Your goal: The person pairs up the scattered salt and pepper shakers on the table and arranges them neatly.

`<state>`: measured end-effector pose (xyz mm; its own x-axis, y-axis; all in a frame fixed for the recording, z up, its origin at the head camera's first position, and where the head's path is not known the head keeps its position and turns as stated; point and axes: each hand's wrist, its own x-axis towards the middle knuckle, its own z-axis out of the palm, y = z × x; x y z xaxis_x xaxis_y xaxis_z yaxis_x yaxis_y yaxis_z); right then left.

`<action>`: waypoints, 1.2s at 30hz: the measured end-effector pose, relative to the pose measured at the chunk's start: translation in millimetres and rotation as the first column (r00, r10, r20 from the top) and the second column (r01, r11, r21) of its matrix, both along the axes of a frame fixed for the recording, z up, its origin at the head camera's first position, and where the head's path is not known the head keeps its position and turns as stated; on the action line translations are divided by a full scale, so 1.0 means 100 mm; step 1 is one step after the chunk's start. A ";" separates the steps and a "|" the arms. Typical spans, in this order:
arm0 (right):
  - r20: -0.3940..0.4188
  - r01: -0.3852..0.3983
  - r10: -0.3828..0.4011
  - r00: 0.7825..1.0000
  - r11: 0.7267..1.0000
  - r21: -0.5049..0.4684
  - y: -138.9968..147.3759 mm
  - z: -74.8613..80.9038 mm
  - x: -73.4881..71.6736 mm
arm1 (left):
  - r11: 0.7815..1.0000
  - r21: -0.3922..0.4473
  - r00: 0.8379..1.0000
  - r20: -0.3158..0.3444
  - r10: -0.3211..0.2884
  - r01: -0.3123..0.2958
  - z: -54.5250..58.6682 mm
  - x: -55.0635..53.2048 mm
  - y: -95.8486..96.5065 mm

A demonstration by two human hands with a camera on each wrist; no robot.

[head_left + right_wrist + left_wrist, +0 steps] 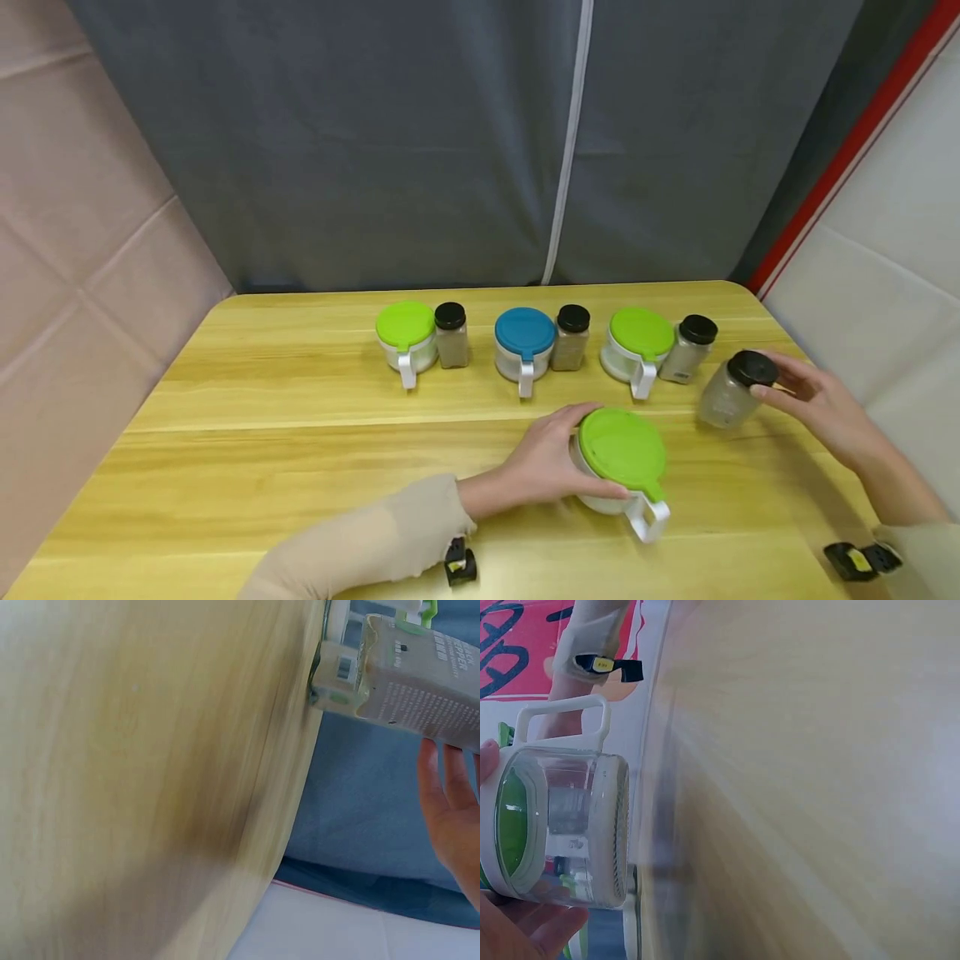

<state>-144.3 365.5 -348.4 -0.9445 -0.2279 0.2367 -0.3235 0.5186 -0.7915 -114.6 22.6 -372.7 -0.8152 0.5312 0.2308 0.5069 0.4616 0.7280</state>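
Softly creased, dark grey curtain [375,142] behind a smooth, wood-grained table [262,467]. Far row: round jars [406,323], two lidded green, one blue, each beside a black-capped bottle [452,346]. In front, clasps a clear-walled, green-lidded seasoning jar [621,446] with the left hand [543,458], spread wide around its side. Rightward, pinches a square-sided spice bottle [723,404] near its cap [752,367] with the right hand [825,408], more narrowly.

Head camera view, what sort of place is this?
Possibly a small curtained booth: a dark gray curtain hangs behind the wood-grain table, with pale walls on either side.
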 end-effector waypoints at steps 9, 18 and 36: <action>0.043 0.029 -0.029 0.999 1.000 0.012 -0.10 0.06 0.13 | 1.000 -0.008 0.999 0.035 -0.020 0.021 0.09 -0.01 -0.46; 0.036 -0.013 0.012 0.999 1.000 0.015 -0.23 0.09 0.23 | 0.997 -0.030 0.997 0.033 -0.072 0.073 0.17 0.02 -0.95; -0.004 -0.177 0.178 0.984 0.978 -0.106 -0.59 0.09 0.31 | 0.994 0.027 0.991 0.072 -0.109 0.107 0.22 -0.02 -1.70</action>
<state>-113.6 306.5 -339.2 -0.8924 -0.3663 0.2637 -0.3989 0.3666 -0.8406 -116.8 -147.7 -350.4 -0.7686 0.6120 0.1861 0.4978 0.3897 0.7748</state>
